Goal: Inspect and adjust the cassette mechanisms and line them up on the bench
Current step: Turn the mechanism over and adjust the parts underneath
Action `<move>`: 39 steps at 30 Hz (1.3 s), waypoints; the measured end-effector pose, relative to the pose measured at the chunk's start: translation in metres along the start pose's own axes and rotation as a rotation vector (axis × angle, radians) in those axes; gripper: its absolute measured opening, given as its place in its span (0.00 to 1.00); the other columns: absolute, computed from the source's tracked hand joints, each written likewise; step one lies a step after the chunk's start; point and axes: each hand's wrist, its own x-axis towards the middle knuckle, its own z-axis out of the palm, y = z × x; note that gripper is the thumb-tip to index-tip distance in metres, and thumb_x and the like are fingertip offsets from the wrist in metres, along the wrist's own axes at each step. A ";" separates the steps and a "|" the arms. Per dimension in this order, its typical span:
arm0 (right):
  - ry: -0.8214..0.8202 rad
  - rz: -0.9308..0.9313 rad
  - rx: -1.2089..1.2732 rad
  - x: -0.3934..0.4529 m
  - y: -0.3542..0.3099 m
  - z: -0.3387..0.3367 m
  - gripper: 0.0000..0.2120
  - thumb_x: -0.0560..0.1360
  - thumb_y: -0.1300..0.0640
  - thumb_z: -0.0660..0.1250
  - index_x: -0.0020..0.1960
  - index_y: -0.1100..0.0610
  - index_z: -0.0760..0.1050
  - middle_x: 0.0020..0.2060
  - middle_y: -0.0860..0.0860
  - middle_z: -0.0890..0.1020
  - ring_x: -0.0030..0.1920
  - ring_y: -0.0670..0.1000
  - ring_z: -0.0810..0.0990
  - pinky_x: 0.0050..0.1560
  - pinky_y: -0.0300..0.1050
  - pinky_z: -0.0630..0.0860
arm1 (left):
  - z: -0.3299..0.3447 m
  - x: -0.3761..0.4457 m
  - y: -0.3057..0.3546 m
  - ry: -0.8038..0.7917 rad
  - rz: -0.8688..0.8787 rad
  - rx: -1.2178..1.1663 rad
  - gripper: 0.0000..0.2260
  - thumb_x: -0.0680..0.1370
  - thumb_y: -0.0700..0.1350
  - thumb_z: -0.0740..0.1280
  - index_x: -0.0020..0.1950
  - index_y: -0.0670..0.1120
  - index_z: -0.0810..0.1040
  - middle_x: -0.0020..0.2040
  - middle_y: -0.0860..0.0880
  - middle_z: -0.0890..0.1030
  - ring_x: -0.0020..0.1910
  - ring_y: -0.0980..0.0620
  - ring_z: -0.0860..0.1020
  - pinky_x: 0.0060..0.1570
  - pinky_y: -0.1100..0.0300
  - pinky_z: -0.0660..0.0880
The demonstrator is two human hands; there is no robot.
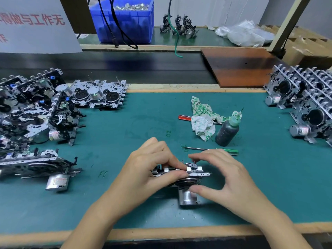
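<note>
A cassette mechanism (195, 172) with a silver motor (186, 196) under it stands on the green mat (125, 133) near the front edge. My left hand (152, 166) grips its left side, thumb and fingers pinching the metal frame. My right hand (224, 175) holds the right side, fingers over the top and thumb against the motor. A pile of mechanisms (34, 108) lies at the left. A flat one (98, 93) lies behind the pile. Rows of upright mechanisms (303, 101) stand at the right.
A dark bottle (227, 131) with a green nozzle, a stained rag (203, 119), a red-handled tool (185, 117) and a green-handled screwdriver (215, 150) lie behind my hands. A brown board (239, 67), a blue bin (125, 20) and plastic bags (246, 33) sit farther back.
</note>
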 end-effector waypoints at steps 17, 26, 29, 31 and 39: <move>0.057 -0.042 -0.166 -0.009 0.013 0.001 0.20 0.65 0.36 0.68 0.50 0.48 0.81 0.45 0.38 0.79 0.48 0.42 0.76 0.50 0.39 0.72 | 0.002 -0.001 0.000 0.007 0.008 -0.018 0.02 0.73 0.50 0.70 0.43 0.53 0.82 0.36 0.57 0.75 0.38 0.55 0.71 0.39 0.66 0.66; -0.114 0.086 0.524 0.013 0.004 0.015 0.16 0.61 0.48 0.75 0.48 0.40 0.80 0.53 0.41 0.78 0.59 0.48 0.77 0.62 0.44 0.70 | 0.001 -0.002 0.000 0.007 -0.011 -0.015 0.05 0.72 0.50 0.71 0.42 0.50 0.83 0.35 0.56 0.75 0.38 0.59 0.69 0.40 0.70 0.64; -0.096 0.099 0.534 0.011 0.006 0.017 0.16 0.61 0.48 0.75 0.48 0.43 0.80 0.51 0.41 0.79 0.56 0.48 0.78 0.60 0.41 0.70 | 0.002 -0.001 0.000 0.008 -0.008 -0.011 0.05 0.72 0.50 0.71 0.42 0.50 0.83 0.36 0.56 0.75 0.38 0.60 0.69 0.40 0.70 0.64; -0.089 0.097 0.535 0.011 0.007 0.018 0.16 0.61 0.49 0.76 0.48 0.46 0.80 0.50 0.42 0.79 0.55 0.47 0.78 0.59 0.38 0.70 | 0.002 -0.001 -0.001 0.008 -0.001 0.006 0.05 0.72 0.50 0.70 0.42 0.50 0.83 0.36 0.57 0.74 0.38 0.61 0.68 0.40 0.71 0.63; -0.093 0.091 0.565 0.010 0.006 0.017 0.15 0.61 0.51 0.77 0.47 0.48 0.81 0.48 0.42 0.79 0.52 0.45 0.78 0.55 0.34 0.70 | 0.002 0.000 -0.001 0.005 0.011 0.027 0.05 0.73 0.51 0.70 0.42 0.50 0.82 0.36 0.57 0.73 0.38 0.62 0.67 0.40 0.72 0.62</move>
